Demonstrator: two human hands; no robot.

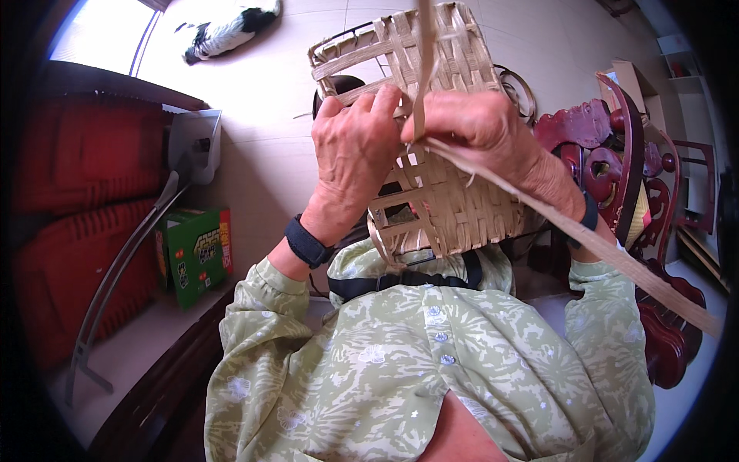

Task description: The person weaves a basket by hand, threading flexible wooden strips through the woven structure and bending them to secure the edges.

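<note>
Hands (350,142) meet at a strip (654,286) over a woven basket (481,204).

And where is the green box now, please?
The green box is on the head view's left side, between the red objects and the dark left wristband.

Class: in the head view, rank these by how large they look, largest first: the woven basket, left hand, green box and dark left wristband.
1. Woven basket
2. Left hand and green box: too alike to rank
3. Dark left wristband
</note>
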